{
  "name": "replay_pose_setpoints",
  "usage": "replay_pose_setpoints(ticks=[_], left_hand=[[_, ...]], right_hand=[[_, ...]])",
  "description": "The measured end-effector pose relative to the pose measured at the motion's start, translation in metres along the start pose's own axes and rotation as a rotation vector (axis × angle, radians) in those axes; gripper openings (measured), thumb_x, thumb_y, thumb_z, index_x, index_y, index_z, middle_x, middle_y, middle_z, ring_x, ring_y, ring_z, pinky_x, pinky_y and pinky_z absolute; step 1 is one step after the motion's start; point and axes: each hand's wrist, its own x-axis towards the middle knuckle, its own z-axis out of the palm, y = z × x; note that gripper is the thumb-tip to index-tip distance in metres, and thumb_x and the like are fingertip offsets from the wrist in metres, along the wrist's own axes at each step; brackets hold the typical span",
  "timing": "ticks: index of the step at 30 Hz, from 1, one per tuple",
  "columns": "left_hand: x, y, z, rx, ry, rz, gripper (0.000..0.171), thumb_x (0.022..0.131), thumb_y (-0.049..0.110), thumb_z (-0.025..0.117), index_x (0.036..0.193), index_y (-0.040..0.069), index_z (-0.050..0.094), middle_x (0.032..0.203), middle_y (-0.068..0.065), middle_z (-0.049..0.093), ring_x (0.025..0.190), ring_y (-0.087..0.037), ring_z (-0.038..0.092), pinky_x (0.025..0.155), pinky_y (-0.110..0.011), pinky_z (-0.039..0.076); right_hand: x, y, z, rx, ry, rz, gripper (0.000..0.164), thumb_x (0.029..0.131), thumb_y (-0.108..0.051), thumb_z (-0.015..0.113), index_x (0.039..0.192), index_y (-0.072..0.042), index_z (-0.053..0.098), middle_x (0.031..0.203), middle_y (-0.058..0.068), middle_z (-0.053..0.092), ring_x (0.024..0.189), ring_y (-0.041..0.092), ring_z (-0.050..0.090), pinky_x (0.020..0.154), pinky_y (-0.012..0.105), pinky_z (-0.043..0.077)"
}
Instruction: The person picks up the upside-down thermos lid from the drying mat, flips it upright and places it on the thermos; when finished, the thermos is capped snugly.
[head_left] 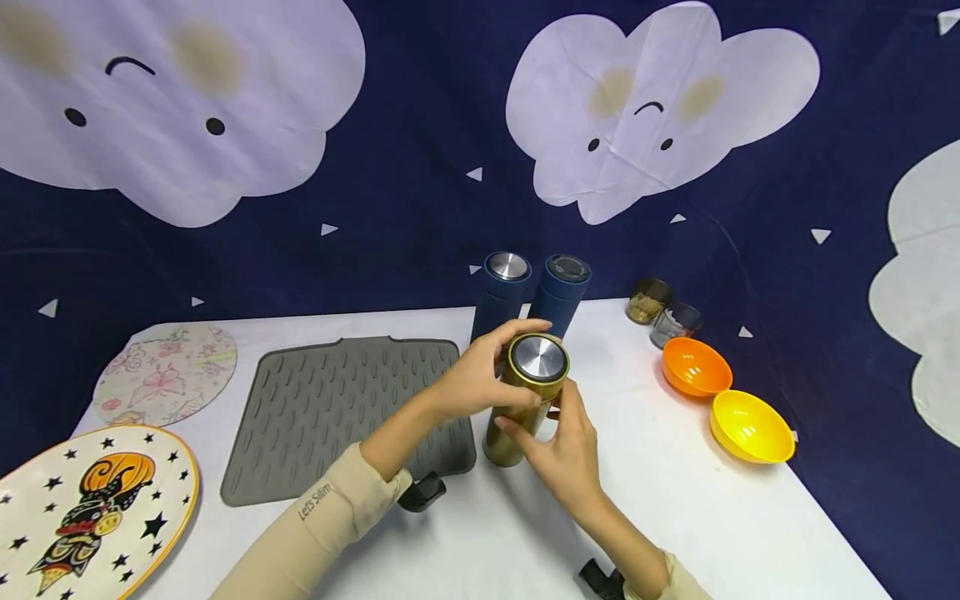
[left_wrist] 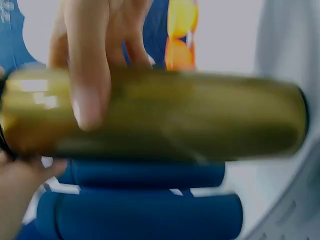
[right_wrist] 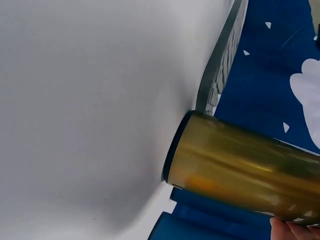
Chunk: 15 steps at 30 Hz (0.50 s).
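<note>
A gold thermos flask (head_left: 506,442) with a brushed steel disc on its lid stands upright over the white table, between both hands. My left hand (head_left: 476,379) holds it near the top, thumb across the front and fingers round the far side. Lower down, my right hand (head_left: 566,458) grips the body, its thumb on the front. The flask (left_wrist: 200,115) lies across the left wrist view with a thumb over it. In the right wrist view, its dark base (right_wrist: 177,147) is close to the white surface. Behind it stand two dark blue flasks (head_left: 495,304) (head_left: 558,292).
A grey ridged drying mat (head_left: 337,417) lies left of the flask. Further left are a round floral mat (head_left: 168,371) and a star-patterned plate (head_left: 142,533). At right, two small glasses (head_left: 648,300) (head_left: 675,325), an orange bowl (head_left: 696,367) and a yellow bowl (head_left: 750,427) form a row.
</note>
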Motion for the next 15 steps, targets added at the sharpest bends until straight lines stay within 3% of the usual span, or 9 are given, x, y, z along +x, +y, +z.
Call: replay_pose_setpoints(ticks=[2,4,7,9,11,13,15], left_hand=[[0.0,-0.002,-0.002,-0.117,-0.031,-0.04,0.095,0.073,0.006,0.071,0.156,0.014,0.024,0.157,-0.009,0.036,0.141,-0.026,0.038,0.117,-0.052,0.028],[-0.001,-0.005,0.0,-0.063,0.013,-0.049,0.101,0.075,0.013,0.077,0.157,0.016,0.019,0.159,-0.008,0.029,0.144,-0.025,0.031,0.118,-0.055,0.025],[-0.005,-0.007,0.007,0.122,0.139,-0.039,0.099,0.071,0.026,0.088,0.151,0.013,0.031,0.147,-0.008,0.041,0.135,-0.022,0.04,0.113,-0.052,0.033],[-0.006,-0.008,0.008,0.115,0.16,-0.006,0.087,0.074,0.026,0.084,0.145,0.008,0.037,0.137,-0.014,0.051,0.128,-0.027,0.047,0.112,-0.053,0.035],[-0.007,-0.009,0.008,0.047,0.122,0.023,0.075,0.078,0.021,0.073,0.142,0.005,0.038,0.144,-0.015,0.049,0.141,-0.03,0.037,0.117,-0.059,0.023],[-0.007,-0.008,0.008,-0.005,0.074,0.008,0.075,0.078,0.019,0.071,0.143,0.007,0.036,0.155,-0.012,0.04,0.151,-0.03,0.02,0.119,-0.063,0.013],[-0.006,-0.007,0.01,0.068,0.085,-0.009,0.071,0.08,0.026,0.074,0.14,0.011,0.04,0.159,-0.008,0.034,0.154,-0.027,0.008,0.119,-0.064,0.011]], right_hand=[[0.0,0.0,0.0,0.011,-0.009,0.014,0.074,0.07,-0.024,0.091,0.128,-0.004,0.05,0.11,0.01,0.063,0.099,0.023,0.065,0.077,0.044,0.057],[0.0,-0.001,0.001,0.009,-0.014,0.019,0.072,0.07,-0.024,0.091,0.127,-0.004,0.051,0.11,0.01,0.063,0.099,0.023,0.064,0.077,0.044,0.056],[0.0,0.0,0.001,0.0,-0.013,0.015,0.071,0.07,-0.021,0.09,0.126,-0.003,0.051,0.111,0.011,0.063,0.1,0.024,0.065,0.076,0.043,0.057],[0.001,0.0,0.001,-0.005,-0.012,0.011,0.072,0.07,-0.022,0.09,0.126,-0.002,0.051,0.111,0.012,0.063,0.1,0.025,0.065,0.076,0.042,0.057],[0.001,0.0,0.001,0.001,-0.015,0.015,0.073,0.07,-0.022,0.09,0.128,-0.002,0.05,0.111,0.011,0.063,0.1,0.024,0.064,0.077,0.04,0.057],[0.002,0.0,0.002,-0.002,-0.015,0.019,0.073,0.07,-0.022,0.09,0.128,-0.003,0.05,0.11,0.011,0.063,0.098,0.022,0.064,0.077,0.041,0.056],[0.002,0.0,0.002,0.0,-0.012,0.009,0.072,0.07,-0.018,0.09,0.127,-0.001,0.051,0.111,0.012,0.063,0.098,0.024,0.064,0.077,0.044,0.055]])
